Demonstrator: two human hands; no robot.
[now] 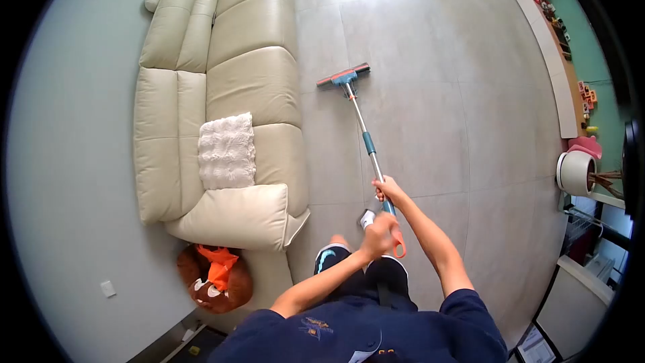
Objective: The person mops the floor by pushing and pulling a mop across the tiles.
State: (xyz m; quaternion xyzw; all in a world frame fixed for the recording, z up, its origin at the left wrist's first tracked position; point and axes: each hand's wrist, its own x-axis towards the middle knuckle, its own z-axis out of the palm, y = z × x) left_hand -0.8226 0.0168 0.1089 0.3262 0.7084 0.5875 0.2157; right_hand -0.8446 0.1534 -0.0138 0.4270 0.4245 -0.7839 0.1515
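A sponge mop with a silver pole slants away from me across the floor. Its wide blue-and-red head rests on the tiles near the sofa's front edge. My left hand is wrapped round the upper handle, just before its orange looped end. Farther down the pole, my right hand is closed round the shaft. A white shoe shows beneath the handle, partly covered by my left hand.
A beige leather sofa runs along the left, with a fluffy white cushion on it. Beside its near end lies a brown plush toy. Along the right are a low cabinet, a potted plant and a metal rack.
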